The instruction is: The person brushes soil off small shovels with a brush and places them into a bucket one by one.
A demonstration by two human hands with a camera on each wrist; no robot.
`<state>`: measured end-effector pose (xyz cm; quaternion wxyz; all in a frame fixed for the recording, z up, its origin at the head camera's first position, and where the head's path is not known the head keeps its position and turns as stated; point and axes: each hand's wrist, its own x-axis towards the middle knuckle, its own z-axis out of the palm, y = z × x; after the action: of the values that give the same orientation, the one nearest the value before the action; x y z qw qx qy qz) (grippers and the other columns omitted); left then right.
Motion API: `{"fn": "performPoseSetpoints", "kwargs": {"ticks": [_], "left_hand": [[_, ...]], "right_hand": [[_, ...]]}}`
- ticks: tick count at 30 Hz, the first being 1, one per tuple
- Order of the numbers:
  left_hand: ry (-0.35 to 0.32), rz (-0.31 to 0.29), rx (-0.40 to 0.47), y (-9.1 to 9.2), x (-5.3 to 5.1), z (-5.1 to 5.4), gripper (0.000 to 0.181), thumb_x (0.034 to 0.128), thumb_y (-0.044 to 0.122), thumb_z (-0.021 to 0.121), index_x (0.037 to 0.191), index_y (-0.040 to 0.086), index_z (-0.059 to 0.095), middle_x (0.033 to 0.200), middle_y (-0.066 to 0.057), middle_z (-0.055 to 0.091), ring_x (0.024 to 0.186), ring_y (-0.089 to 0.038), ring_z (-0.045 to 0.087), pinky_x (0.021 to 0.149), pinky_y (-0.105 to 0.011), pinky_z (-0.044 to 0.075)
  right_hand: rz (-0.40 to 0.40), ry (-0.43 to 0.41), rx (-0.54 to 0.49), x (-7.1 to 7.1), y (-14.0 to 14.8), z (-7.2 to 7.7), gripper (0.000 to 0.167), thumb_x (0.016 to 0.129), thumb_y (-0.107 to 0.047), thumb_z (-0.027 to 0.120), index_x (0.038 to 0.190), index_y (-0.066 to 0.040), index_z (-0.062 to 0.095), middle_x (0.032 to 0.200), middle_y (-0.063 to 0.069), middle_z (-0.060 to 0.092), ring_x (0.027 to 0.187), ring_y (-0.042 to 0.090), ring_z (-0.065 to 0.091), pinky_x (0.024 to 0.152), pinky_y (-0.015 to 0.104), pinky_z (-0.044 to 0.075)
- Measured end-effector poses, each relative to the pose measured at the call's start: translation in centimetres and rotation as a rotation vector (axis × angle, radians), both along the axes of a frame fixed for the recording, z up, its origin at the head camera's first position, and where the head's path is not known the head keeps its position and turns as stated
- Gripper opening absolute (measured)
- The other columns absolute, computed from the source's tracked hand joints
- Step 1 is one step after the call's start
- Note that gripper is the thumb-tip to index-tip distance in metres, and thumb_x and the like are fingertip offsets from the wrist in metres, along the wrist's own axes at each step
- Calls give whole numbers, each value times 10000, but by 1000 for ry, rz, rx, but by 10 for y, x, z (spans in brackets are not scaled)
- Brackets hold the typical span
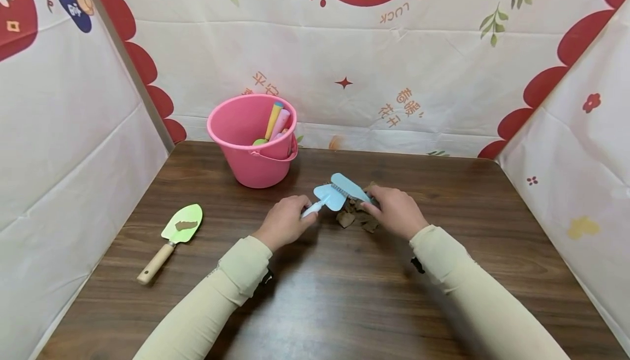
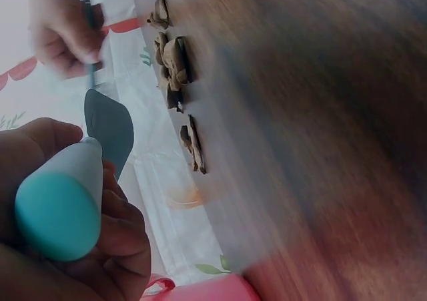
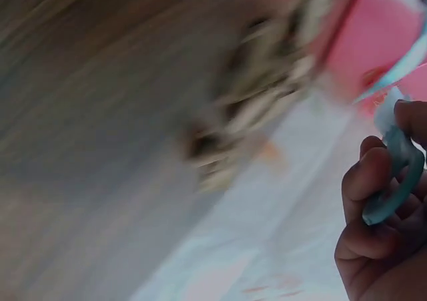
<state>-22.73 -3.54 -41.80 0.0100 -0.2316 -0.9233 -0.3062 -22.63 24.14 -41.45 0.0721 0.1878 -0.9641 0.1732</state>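
In the head view my left hand (image 1: 284, 221) grips the handle of a small light-blue trowel (image 1: 331, 197). Its pale handle with a teal end (image 2: 59, 214) fills the near part of the left wrist view. My right hand (image 1: 396, 211) holds a blue brush (image 1: 347, 186), its bristled head lying over the trowel's blade. In the right wrist view, fingers are curled round the brush's looped handle (image 3: 399, 187). Below and beside the two tools, broken brown pieces (image 1: 346, 218) lie on the table, some hidden by the right hand and the brush. That view is blurred.
A pink bucket (image 1: 256, 166) with several colourful handles inside stands at the back left. To the left, a green trowel (image 1: 189, 215) with a wooden handle lies on the brown table (image 1: 315, 294), a brown piece on its blade. Printed cloth (image 1: 315, 53) hangs behind and at both sides.
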Motion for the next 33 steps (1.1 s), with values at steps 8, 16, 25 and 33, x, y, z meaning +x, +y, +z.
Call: {"fn": "performPoseSetpoints", "kwargs": {"ticks": [8,16,25,33], "left_hand": [[21,-9,-14,3,-1,0,137,927,239,673,875,123,622,768,8,550,690,-169,523,638,-338,444],[-9,-18,-16,2,1,1,118,928,230,676,903,118,646,791,19,558,704,-149,528,651,-322,453],[34,-45,-6,-15,0,25,101,929,231,682,923,134,656,805,24,573,727,-150,535,674,-331,460],[77,-64,-88,-72,-9,113,158,952,269,651,974,112,647,729,-10,559,653,-191,511,649,-355,437]], "right_hand": [[150,111,60,20,-30,15,197,907,-236,737,886,-135,570,685,-80,471,547,93,414,520,301,384],[36,-4,21,6,-10,1,178,962,-258,665,936,-105,579,644,-34,479,511,123,432,498,321,370],[-102,-85,-1,-5,27,-15,218,975,-247,645,880,-97,519,640,20,449,513,159,402,501,332,329],[-68,-74,-34,4,22,-9,196,962,-253,664,911,-102,551,654,2,482,522,143,406,508,325,338]]}}
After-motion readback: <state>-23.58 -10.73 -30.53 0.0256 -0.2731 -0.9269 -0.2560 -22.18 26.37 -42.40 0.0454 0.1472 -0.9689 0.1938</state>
